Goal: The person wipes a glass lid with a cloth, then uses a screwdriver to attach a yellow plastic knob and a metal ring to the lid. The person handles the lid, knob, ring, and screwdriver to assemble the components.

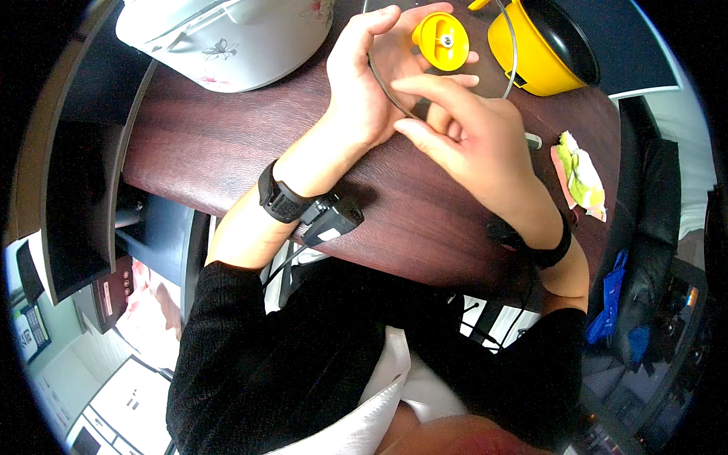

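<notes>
A clear glass lid (485, 36) with a thin metal rim is held up over the table. At its centre is a yellow knob (446, 42) with a metal screw. My left hand (362, 87) supports the lid from behind, palm turned up; its fingers show through the glass around the knob, and its thumb lies near the rim. My right hand (479, 136) pinches the rim's near left part between thumb and index finger. Beyond the lid to the right stands a yellow pot (531, 61) with a dark inside.
A white rounded appliance (227, 49) with flower prints stands at the far left of the dark reddish table (220, 144). A crumpled green, white and pink cloth or wrapper (580, 176) lies on the right, near a small pale piece (534, 141). Beyond the right edge is a black chair (656, 197).
</notes>
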### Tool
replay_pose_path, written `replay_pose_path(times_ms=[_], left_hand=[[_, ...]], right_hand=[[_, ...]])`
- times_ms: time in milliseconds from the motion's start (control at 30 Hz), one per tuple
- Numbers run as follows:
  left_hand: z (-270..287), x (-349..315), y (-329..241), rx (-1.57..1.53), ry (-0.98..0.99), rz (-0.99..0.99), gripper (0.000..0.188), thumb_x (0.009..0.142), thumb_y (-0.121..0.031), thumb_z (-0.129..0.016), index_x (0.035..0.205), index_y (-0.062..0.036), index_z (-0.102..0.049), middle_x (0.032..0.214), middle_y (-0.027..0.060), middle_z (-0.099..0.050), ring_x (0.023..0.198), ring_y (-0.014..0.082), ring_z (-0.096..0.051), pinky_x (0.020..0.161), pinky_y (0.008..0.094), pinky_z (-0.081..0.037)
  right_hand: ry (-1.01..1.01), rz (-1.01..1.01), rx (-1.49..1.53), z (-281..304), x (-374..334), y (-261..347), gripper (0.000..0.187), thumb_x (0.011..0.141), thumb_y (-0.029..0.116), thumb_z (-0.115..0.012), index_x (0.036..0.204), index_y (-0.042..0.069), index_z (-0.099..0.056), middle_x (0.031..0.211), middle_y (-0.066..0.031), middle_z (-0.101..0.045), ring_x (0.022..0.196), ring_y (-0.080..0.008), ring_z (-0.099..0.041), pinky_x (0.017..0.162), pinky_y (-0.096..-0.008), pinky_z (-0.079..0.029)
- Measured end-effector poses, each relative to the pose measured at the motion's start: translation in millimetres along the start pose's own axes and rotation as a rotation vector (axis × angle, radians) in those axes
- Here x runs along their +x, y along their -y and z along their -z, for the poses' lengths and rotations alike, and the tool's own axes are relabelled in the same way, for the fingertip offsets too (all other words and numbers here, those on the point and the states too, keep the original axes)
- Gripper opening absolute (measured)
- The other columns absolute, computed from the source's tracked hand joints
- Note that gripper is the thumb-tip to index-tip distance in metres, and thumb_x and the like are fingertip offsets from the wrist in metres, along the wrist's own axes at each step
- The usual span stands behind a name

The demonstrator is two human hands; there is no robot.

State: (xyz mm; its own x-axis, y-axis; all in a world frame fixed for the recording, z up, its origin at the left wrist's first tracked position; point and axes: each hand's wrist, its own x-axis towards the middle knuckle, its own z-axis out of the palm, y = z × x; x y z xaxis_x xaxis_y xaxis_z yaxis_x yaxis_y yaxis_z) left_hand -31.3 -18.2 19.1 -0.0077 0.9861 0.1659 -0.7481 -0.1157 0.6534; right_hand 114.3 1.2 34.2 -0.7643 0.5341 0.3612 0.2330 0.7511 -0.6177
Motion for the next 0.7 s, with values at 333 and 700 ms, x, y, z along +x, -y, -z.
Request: replay_pose_path(times_ms=[333, 700], left_hand=[[17, 4, 13, -0.1, 0.067, -0.045, 0.079, 0.087, -0.052, -0.049, 0.139, 0.004, -0.032, 0.123, 0.0188, -0.048, 0.107, 0.0283, -0.056, 0.095, 0.0447, -0.047], [15, 2, 13, -0.045, 0.021, -0.112, 0.073, 0.085, -0.04, -0.051, 0.141, 0.0031, -0.032, 0.135, 0.0162, -0.041, 0.112, 0.0266, -0.052, 0.097, 0.0437, -0.046]], right_hand=[[-0.198, 0.126, -0.048, -20, 1, -3, 0.016, 0.08, 0.013, -0.07, 0.094, 0.01, -0.062, 0.067, -0.0108, -0.062, 0.059, -0.0292, -0.063, 0.052, -0.0388, -0.047], [-0.189, -0.029, 0.054, -22, 8, 10, 0.013, 0.079, 0.008, -0.069, 0.083, 0.006, -0.056, 0.06, -0.0092, -0.058, 0.054, -0.0247, -0.062, 0.048, -0.0353, -0.046]])
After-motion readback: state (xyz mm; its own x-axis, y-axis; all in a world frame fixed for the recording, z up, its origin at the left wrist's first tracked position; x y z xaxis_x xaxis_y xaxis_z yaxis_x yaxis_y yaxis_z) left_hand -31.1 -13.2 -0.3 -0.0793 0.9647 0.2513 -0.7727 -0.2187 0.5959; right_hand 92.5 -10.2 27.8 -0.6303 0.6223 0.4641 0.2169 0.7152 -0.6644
